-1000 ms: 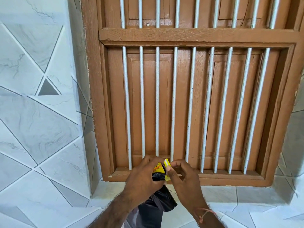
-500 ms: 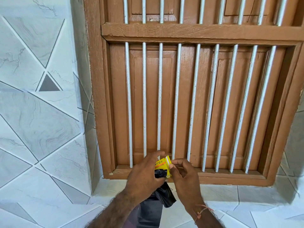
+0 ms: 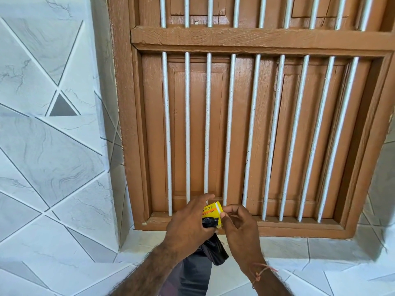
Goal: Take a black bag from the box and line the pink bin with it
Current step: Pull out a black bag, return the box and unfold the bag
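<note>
A small yellow box with orange print is held low in the middle of the head view, in front of the window sill. My left hand grips the box together with a bunched black bag that hangs down below it. My right hand pinches the box's right edge and flap with thumb and forefinger. The pink bin is not in view.
A brown wooden window frame with shut shutters and several white vertical bars fills the view ahead. Its sill lies just beyond my hands. White marbled tiles cover the wall to the left and below.
My hands with the box and bag have risen slightly towards the sill. The hanging black bag looks shorter and more bunched than a second ago. The view has tilted a little.
</note>
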Action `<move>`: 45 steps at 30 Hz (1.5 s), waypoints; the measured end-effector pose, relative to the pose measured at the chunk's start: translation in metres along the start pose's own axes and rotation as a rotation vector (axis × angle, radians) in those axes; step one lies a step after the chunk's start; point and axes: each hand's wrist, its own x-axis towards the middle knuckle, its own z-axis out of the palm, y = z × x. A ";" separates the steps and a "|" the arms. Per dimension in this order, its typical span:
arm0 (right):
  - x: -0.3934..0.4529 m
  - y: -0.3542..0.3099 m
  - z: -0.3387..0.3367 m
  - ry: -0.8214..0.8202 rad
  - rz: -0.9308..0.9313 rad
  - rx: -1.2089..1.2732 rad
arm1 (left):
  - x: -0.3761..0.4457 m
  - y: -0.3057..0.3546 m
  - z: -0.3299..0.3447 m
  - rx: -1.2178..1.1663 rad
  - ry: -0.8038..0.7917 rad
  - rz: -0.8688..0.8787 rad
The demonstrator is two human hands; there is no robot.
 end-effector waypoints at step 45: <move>-0.063 0.048 0.041 -0.509 0.209 0.154 | 0.008 0.008 -0.066 -1.042 0.380 -0.594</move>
